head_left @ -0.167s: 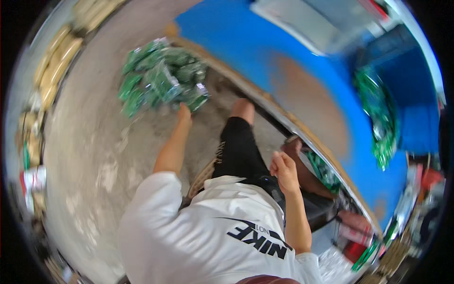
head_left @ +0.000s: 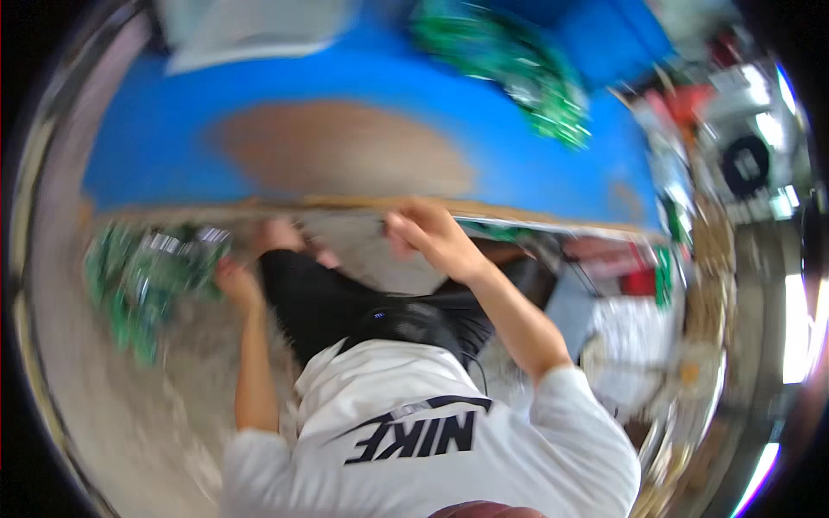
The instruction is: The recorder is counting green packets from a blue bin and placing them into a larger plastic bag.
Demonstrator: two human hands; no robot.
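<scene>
My left hand (head_left: 237, 281) is low at the left, at the right edge of a heap of green plastic packets (head_left: 142, 276) on the floor. Motion smears its fingers, so whether it grips a packet cannot be made out. Over the front edge of the blue table (head_left: 553, 194), my right hand (head_left: 432, 237) is raised with its fingers curled in. Whatever it may hold is too blurred to name. More green plastic packets (head_left: 527, 73) lie on the table at the far right.
A wide brown worn patch (head_left: 345, 147) marks the tabletop. Behind it are a pale flat tray-like thing (head_left: 255, 30) and a blue bin (head_left: 617, 39). Clutter with red and white items (head_left: 622, 268) sits by my right side. Stacked brown bundles (head_left: 712, 237) stand farther right.
The view has swung right, so the table now runs straight across. My right hand has risen to the table's edge. My left hand stays beside the heap of green packets.
</scene>
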